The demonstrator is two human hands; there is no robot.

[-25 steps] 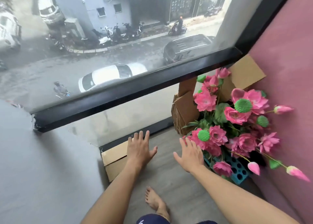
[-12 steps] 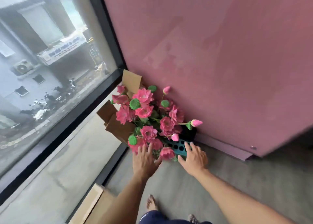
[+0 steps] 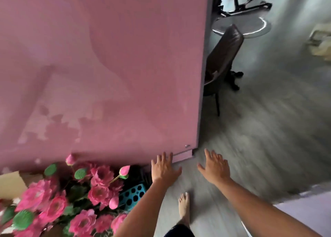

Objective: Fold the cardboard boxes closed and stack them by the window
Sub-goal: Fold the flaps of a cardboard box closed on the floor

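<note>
A grey wood-look floor (image 3: pixel 259 147) carries a brown chair (image 3: pixel 222 61) and a bare foot (image 3: pixel 184 207).

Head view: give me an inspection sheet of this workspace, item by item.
Surface: grey wood-look floor, blurred by camera motion.
Job's things: one cardboard flap at the left edge behind the flowers; no closed box or window in view.
Clutter: pink artificial lotus flowers in front of a blue perforated crate; a bare foot on the floor.
Hands: left hand and right hand both open, fingers spread, holding nothing.
Cables: nothing seen.
Surroundings: pink wall panel; dark chair beyond its edge; round glass table behind the chair.
</note>
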